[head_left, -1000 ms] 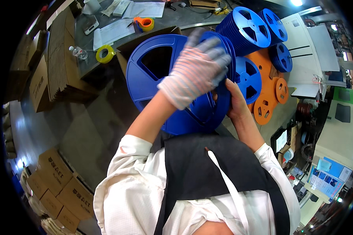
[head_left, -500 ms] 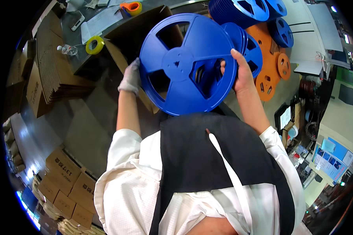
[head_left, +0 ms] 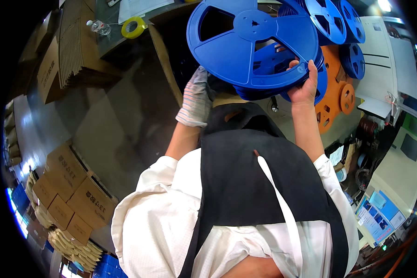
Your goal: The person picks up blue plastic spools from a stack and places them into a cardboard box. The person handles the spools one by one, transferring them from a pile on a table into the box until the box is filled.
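Note:
A large blue plastic reel [head_left: 227, 53] with three cut-out windows is tilted over an open cardboard box [head_left: 164, 65]. My bare right hand [head_left: 305, 88] grips its near right rim, thumb on top and fingers through a window. In a striped glove, my left hand [head_left: 194, 99] is at the reel's near left edge, fingers stretched upward. The fingertips are close to the rim; whether they touch it is unclear. Beneath the held reel, edges of further blue reels [head_left: 250, 94] show, and the box's inside is mostly dark.
Blue reels [head_left: 326, 21] and orange reels [head_left: 326, 111] stand at the far right. Yellow tape [head_left: 133, 28] and a bottle [head_left: 99, 28] lie on the table at far left. Flattened cartons [head_left: 76, 51] lean beside it. Closed cartons [head_left: 90, 201] are stacked at near left.
The reel has moved away from me and to the right in view, tilting as it went. My left hand has slid to its lower edge; my right hand keeps its hold. The view has shifted.

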Demonstrator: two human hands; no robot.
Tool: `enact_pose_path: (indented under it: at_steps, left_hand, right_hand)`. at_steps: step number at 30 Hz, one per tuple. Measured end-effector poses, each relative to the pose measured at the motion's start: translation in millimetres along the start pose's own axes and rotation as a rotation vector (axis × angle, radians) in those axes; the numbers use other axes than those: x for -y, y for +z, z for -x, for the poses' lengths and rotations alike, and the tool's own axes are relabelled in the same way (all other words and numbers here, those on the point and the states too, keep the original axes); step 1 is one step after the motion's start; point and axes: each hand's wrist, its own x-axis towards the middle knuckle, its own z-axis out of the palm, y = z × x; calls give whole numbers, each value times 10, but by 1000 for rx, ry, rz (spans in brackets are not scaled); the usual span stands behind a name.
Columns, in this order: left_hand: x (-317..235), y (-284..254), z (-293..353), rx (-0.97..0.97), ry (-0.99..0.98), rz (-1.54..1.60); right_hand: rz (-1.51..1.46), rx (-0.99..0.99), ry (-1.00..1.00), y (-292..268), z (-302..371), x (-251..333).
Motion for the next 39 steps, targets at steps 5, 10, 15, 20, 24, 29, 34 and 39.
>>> enact_pose_path:
  at_steps: [5, 10, 15, 20, 24, 29, 34, 39]
  left_hand:
    - [143, -142, -139, 26, 127, 17]
    - [226, -223, -463, 265, -8, 491]
    - [171, 126, -37, -22, 184, -111]
    - [242, -20, -90, 12, 234, 13]
    - [187, -113, -203, -218, 300, -114]
    - [228, -120, -298, -84, 249, 100]
    - [358, -104, -277, 237, 112, -288]
    - [-51, 47, -9, 300, -29, 102]
  right_hand:
    - [-23, 122, 71, -60, -110, 5]
    - [-21, 126, 73, -30, -60, -43]
    - [47, 97, 31, -109, -138, -88]
    - [79, 151, 101, -156, -156, -75]
    - [95, 112, 118, -141, -138, -68]
    - [96, 72, 115, -110, -86, -119]
    - [91, 173, 130, -244, -121, -107]
    - [303, 128, 84, -116, -56, -166]
